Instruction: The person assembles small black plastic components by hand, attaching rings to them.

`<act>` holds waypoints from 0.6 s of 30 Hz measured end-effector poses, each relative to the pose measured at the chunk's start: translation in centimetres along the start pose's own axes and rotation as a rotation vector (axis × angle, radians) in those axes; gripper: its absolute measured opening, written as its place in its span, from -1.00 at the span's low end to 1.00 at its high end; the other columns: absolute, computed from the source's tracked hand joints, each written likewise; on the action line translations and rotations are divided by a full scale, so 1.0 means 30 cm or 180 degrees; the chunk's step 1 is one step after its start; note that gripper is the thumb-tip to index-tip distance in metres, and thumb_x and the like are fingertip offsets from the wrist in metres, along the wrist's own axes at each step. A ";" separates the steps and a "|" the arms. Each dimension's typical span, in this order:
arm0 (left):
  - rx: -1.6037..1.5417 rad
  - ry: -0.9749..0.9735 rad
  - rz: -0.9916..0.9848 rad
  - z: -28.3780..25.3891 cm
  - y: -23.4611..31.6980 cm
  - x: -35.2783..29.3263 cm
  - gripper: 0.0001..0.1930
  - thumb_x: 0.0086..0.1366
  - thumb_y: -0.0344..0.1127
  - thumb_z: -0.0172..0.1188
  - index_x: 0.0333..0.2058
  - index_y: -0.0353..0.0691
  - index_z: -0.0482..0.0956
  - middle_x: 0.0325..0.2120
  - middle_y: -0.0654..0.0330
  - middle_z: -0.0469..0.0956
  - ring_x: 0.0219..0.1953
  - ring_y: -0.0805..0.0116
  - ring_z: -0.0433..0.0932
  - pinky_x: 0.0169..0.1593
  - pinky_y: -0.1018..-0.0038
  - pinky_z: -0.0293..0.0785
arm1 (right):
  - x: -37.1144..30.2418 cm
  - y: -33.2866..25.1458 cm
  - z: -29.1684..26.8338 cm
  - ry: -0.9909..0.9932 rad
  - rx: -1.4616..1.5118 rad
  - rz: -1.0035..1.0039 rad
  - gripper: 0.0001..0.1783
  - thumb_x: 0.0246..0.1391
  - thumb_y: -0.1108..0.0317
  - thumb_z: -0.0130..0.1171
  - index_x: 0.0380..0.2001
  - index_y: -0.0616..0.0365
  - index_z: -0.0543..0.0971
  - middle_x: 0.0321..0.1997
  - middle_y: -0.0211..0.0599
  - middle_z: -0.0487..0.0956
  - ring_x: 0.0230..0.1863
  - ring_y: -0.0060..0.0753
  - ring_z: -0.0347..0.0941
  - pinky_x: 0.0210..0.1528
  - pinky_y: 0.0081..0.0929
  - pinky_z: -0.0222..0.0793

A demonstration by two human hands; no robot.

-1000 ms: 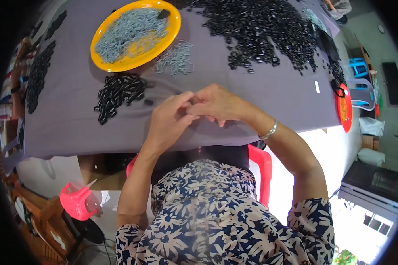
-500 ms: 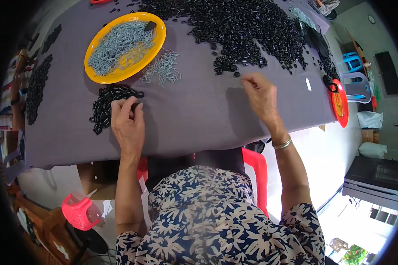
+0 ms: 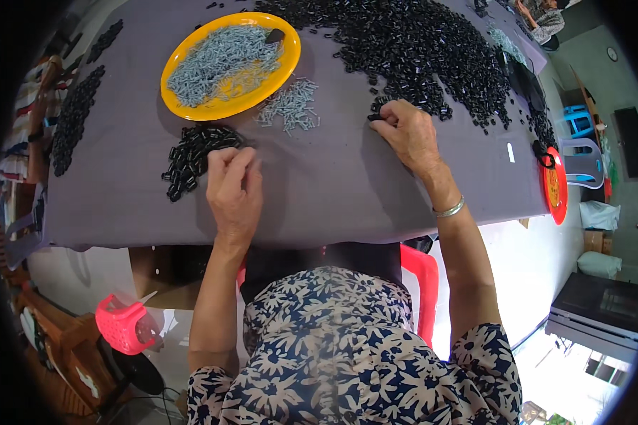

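Observation:
My right hand (image 3: 415, 140) is at the near edge of a large heap of black plastic pieces (image 3: 425, 53), its thumb and fingertips closed on one small black plastic piece (image 3: 374, 117). To the left, my left hand (image 3: 235, 195) hovers over the cloth with its fingers curled together; whatever is in them is hidden. Beside its fingertips lies a smaller pile of black pieces (image 3: 195, 156). Beyond that pile, a yellow oval plate (image 3: 290, 64) bears many grey screws and a black piece. More loose grey screws (image 3: 292, 106) lie on the cloth by its rim.
A grey-purple cloth (image 3: 319, 191) covers the table. More black pieces (image 3: 76, 117) lie along its left side. At the right edge are a red plate (image 3: 556, 188) and a small white strip (image 3: 510, 152). A red chair (image 3: 423, 283) is under me; another person (image 3: 542, 20) sits far right.
My right hand has moved up to the big heap and closed on a black piece. My left hand has drawn right, away from the small pile; the black piece in it no longer shows.

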State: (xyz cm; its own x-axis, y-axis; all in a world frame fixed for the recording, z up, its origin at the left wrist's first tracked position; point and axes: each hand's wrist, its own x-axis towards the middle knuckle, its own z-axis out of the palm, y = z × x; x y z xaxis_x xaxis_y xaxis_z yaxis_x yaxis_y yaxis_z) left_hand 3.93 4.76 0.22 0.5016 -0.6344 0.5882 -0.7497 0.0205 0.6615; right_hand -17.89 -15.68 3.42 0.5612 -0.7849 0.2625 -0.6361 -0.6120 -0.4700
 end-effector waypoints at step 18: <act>-0.1761 -0.1353 -0.0963 0.038 0.133 -0.058 -0.72 0.16 -0.51 0.35 -0.13 -0.27 0.59 -0.37 0.20 0.57 -0.40 0.47 0.56 -0.35 0.50 0.46 | -0.211 -0.243 0.022 -0.0532 0.1457 -0.0616 -0.86 -0.02 0.61 0.23 -0.33 0.24 0.60 -0.52 -0.36 0.50 -0.52 -0.63 0.40 -0.47 -0.60 0.32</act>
State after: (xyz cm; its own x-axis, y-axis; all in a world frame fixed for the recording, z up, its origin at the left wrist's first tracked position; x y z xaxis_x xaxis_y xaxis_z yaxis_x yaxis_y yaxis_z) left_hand -0.43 5.06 1.29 0.3573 -0.9148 0.1883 -0.2239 0.1119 0.9682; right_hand -16.45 -6.19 4.63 0.7461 -0.6127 0.2606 -0.2369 -0.6100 -0.7562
